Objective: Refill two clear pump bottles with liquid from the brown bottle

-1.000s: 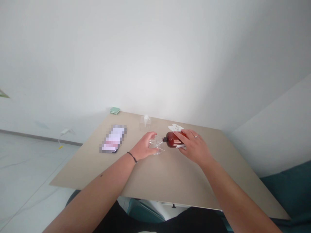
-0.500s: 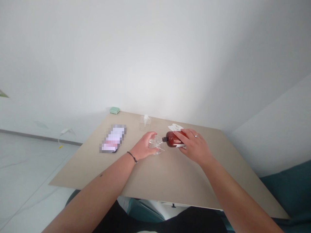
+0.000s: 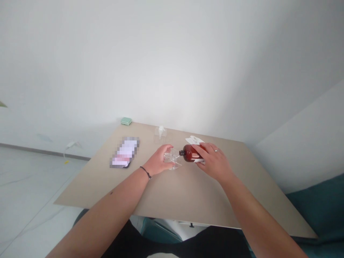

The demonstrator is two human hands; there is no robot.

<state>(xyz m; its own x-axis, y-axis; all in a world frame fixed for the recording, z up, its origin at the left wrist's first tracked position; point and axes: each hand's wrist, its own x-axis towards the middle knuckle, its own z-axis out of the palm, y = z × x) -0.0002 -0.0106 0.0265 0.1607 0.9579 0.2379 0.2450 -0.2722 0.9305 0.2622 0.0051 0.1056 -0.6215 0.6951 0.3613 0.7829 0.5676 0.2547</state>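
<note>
My right hand (image 3: 215, 163) grips a brown bottle (image 3: 189, 153) tipped on its side, its open neck pointing left. The neck sits at the rim of a small clear container (image 3: 173, 160), which my left hand (image 3: 159, 163) holds on the beige table (image 3: 188, 193). A thin black band circles my left wrist and a ring is on my right hand. Whether liquid flows I cannot tell.
A phone with a blurred screen (image 3: 124, 153) lies at the left of the table. A clear pump bottle (image 3: 160, 134) stands behind my hands, white paper (image 3: 194, 139) beside it, and a green case (image 3: 126, 121) at the far corner. A teal seat (image 3: 319, 200) is on the right.
Both hands, bottle and container keep the same pose; only the view has drifted slightly.
</note>
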